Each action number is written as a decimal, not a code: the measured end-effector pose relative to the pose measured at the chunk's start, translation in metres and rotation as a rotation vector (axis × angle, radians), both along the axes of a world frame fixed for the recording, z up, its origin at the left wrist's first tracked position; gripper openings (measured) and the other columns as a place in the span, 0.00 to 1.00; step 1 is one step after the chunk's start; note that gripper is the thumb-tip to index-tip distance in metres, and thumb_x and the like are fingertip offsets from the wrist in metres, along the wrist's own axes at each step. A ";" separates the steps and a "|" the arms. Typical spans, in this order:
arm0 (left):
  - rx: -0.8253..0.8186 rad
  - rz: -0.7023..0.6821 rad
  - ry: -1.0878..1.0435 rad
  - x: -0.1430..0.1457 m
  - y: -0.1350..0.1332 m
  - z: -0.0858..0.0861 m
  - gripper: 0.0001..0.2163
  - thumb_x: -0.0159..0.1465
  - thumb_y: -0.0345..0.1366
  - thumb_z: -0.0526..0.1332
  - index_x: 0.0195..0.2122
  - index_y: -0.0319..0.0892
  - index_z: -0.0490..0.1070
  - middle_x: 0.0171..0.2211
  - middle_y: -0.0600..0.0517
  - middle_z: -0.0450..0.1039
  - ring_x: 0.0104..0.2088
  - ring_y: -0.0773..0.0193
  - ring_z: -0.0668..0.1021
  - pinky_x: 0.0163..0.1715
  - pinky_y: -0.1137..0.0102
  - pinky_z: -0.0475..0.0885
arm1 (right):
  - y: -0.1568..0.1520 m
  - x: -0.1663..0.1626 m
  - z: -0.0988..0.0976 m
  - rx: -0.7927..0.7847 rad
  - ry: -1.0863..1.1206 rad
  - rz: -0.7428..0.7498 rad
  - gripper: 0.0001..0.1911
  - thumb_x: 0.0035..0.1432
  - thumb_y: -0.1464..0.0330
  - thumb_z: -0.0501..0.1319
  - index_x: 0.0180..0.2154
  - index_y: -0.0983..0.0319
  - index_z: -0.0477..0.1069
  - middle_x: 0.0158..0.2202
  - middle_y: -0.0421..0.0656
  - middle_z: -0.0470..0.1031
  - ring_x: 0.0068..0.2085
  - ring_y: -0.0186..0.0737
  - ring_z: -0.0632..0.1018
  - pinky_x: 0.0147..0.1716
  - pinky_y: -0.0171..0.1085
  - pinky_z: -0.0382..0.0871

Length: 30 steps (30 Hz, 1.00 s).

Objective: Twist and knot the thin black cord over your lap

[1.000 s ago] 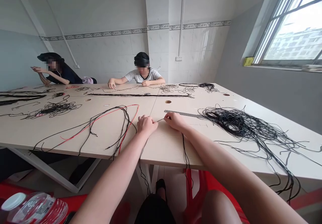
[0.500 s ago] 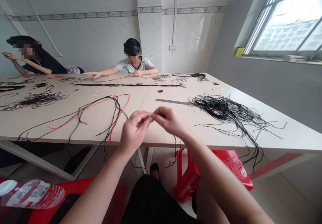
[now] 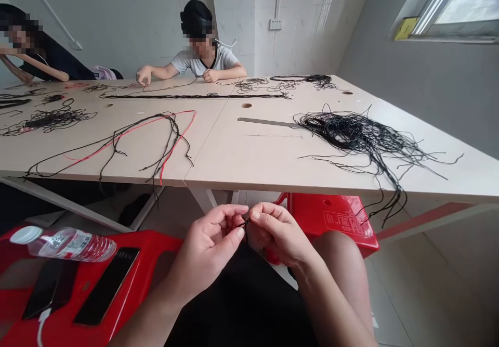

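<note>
My left hand [image 3: 212, 245] and my right hand [image 3: 276, 232] meet over my lap, below the table's front edge. Both pinch the same thin black cord [image 3: 245, 225], of which only a short bit shows between the fingertips. A big tangle of black cords [image 3: 351, 131] lies on the light wooden table [image 3: 249, 154] to the right, and its ends hang over the edge. A metal ruler [image 3: 268, 123] lies just left of that tangle. Black and red cords [image 3: 156, 128] loop across the table to the left.
Two other people sit at the far side, their hands on cords laid there. A red stool [image 3: 62, 326] at my left holds a water bottle [image 3: 68, 244] and two phones [image 3: 105, 292]. Another red stool [image 3: 335, 217] stands under the table.
Both hands have come off the tabletop and back down to my lap, still pinching the black cord. The camera has tilted downward.
</note>
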State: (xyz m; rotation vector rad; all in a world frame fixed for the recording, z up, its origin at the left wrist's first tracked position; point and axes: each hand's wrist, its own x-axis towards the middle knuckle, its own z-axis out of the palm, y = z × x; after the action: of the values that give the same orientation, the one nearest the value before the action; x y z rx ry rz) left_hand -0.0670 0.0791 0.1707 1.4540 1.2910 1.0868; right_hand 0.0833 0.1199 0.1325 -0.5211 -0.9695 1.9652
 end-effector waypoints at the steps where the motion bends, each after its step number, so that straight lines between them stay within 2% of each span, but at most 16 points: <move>1: 0.016 0.002 -0.001 0.002 -0.002 0.002 0.11 0.59 0.32 0.60 0.43 0.44 0.71 0.33 0.52 0.72 0.36 0.67 0.76 0.36 0.75 0.75 | -0.001 0.001 0.001 0.002 0.005 0.006 0.13 0.53 0.62 0.63 0.24 0.63 0.64 0.15 0.31 0.53 0.18 0.24 0.53 0.18 0.30 0.42; 6: 0.215 0.059 0.052 0.011 -0.006 -0.002 0.10 0.56 0.29 0.60 0.39 0.45 0.68 0.33 0.52 0.70 0.34 0.67 0.75 0.34 0.74 0.75 | -0.002 0.003 0.003 -0.019 -0.014 -0.006 0.13 0.51 0.61 0.64 0.24 0.63 0.65 0.15 0.30 0.53 0.18 0.24 0.52 0.17 0.29 0.41; 10: 0.379 0.088 0.207 0.015 -0.004 -0.005 0.08 0.57 0.27 0.59 0.35 0.45 0.64 0.33 0.53 0.68 0.32 0.68 0.74 0.32 0.73 0.73 | -0.003 0.001 0.003 0.007 -0.038 -0.028 0.15 0.50 0.61 0.65 0.23 0.63 0.64 0.16 0.31 0.56 0.18 0.24 0.53 0.17 0.28 0.44; 15: 0.647 0.098 0.488 0.017 0.003 0.000 0.08 0.53 0.22 0.55 0.28 0.44 0.62 0.25 0.56 0.62 0.25 0.69 0.68 0.24 0.74 0.67 | -0.012 -0.005 0.007 0.085 -0.101 -0.133 0.13 0.50 0.62 0.65 0.23 0.63 0.66 0.20 0.36 0.66 0.20 0.25 0.62 0.18 0.28 0.52; 19: 0.750 0.114 0.530 0.020 0.002 0.007 0.09 0.51 0.21 0.53 0.23 0.43 0.58 0.21 0.57 0.59 0.22 0.70 0.64 0.22 0.74 0.64 | -0.021 -0.008 0.012 0.110 -0.121 -0.199 0.12 0.50 0.63 0.65 0.23 0.64 0.67 0.19 0.37 0.67 0.20 0.26 0.62 0.18 0.29 0.53; 21: 0.689 0.097 0.470 0.020 0.001 0.010 0.09 0.50 0.22 0.54 0.22 0.43 0.58 0.21 0.57 0.60 0.22 0.71 0.65 0.21 0.74 0.64 | -0.022 -0.007 0.014 0.109 -0.108 -0.196 0.13 0.50 0.63 0.65 0.22 0.64 0.67 0.18 0.36 0.65 0.19 0.25 0.59 0.17 0.28 0.51; 24: 0.400 0.013 0.254 0.016 0.000 0.012 0.06 0.54 0.25 0.55 0.27 0.44 0.63 0.24 0.56 0.63 0.22 0.70 0.68 0.20 0.75 0.67 | -0.020 -0.004 0.014 0.119 -0.062 -0.208 0.13 0.52 0.62 0.64 0.23 0.63 0.67 0.16 0.33 0.60 0.17 0.24 0.56 0.16 0.28 0.49; 27: 0.151 -0.069 0.114 0.008 0.003 0.007 0.03 0.59 0.30 0.56 0.34 0.43 0.66 0.25 0.55 0.67 0.23 0.69 0.72 0.21 0.75 0.70 | -0.016 0.000 0.012 0.209 -0.116 -0.249 0.12 0.55 0.62 0.62 0.25 0.62 0.66 0.18 0.34 0.61 0.19 0.25 0.60 0.19 0.29 0.55; 28: 0.144 -0.057 0.120 0.005 0.004 0.004 0.03 0.60 0.31 0.57 0.34 0.43 0.67 0.25 0.54 0.68 0.24 0.69 0.73 0.22 0.75 0.71 | -0.015 0.001 0.011 0.245 -0.155 -0.251 0.10 0.55 0.63 0.62 0.27 0.62 0.67 0.20 0.35 0.63 0.21 0.27 0.62 0.21 0.29 0.58; 30: 0.231 0.004 0.194 0.001 0.007 -0.001 0.03 0.60 0.31 0.58 0.33 0.43 0.70 0.28 0.53 0.70 0.28 0.68 0.75 0.26 0.74 0.72 | -0.013 0.003 0.007 0.299 -0.232 -0.229 0.09 0.53 0.63 0.63 0.34 0.61 0.68 0.25 0.37 0.67 0.25 0.29 0.66 0.24 0.30 0.62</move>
State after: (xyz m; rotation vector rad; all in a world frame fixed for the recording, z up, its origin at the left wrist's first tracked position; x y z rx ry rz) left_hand -0.0656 0.0859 0.1696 1.7658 1.3351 1.1497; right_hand 0.0862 0.1067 0.1399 -0.6658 -1.2639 1.5459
